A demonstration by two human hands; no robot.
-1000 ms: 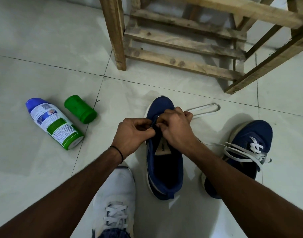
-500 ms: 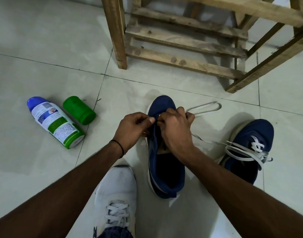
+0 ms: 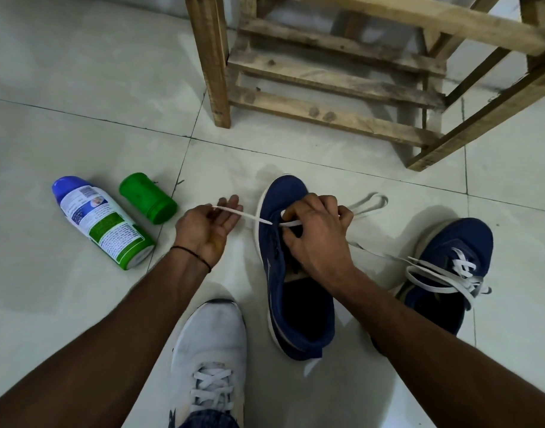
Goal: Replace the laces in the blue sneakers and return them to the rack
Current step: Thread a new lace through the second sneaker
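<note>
Two lace ends to even out

Pinches the white lace (image 3: pixel 249 216) tip in the left hand (image 3: pixel 203 230), other fingers spread; curls the right hand (image 3: pixel 314 233) round the lace at the front eyelets, steadying the blue sneaker (image 3: pixel 285 193) on the floor before the wooden rack (image 3: pixel 327 109). Best to draw flat, untwisted, matching both ends. Leaves the second sneaker (image 3: pixel 463 239) loosely laced, alongside at right.

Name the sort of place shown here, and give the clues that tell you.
Likely a home entryway or storeroom: tiled floor, bare wooden rack, sneakers and a spray can on the floor.
</note>
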